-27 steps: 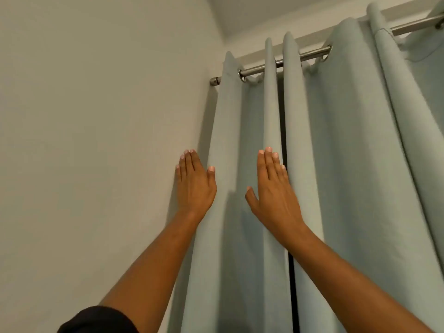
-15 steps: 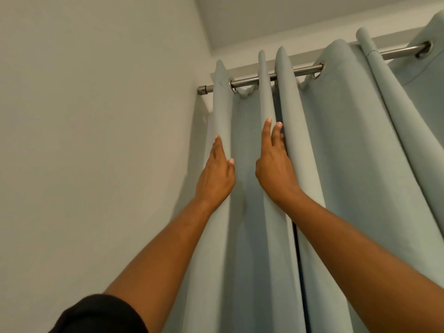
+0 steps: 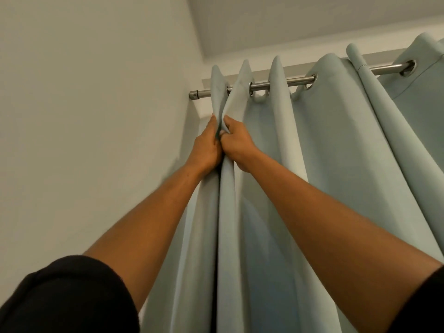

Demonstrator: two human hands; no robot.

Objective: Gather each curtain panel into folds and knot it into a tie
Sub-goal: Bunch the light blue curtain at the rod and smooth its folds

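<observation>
A pale blue-green curtain panel (image 3: 331, 150) hangs in deep folds from metal eyelets on a steel rod (image 3: 298, 81). High up near the rod's left end, my left hand (image 3: 207, 146) and my right hand (image 3: 236, 143) meet knuckle to knuckle. Between them they squeeze the two leftmost folds together. My left hand grips the outer fold beside the wall, fingers hidden behind the cloth. My right hand's fingers curl round the second fold. A second panel (image 3: 422, 92) starts at the far right.
A plain white wall (image 3: 91, 121) stands close on the left, meeting the ceiling (image 3: 288, 18) above the rod. The rod's end cap (image 3: 194, 94) sits just left of the curtain. My black sleeves fill the bottom corners.
Both hands rose toward the rod and came together, from lying flat on separate folds to gripping them. The leftmost two folds are now pressed against each other.
</observation>
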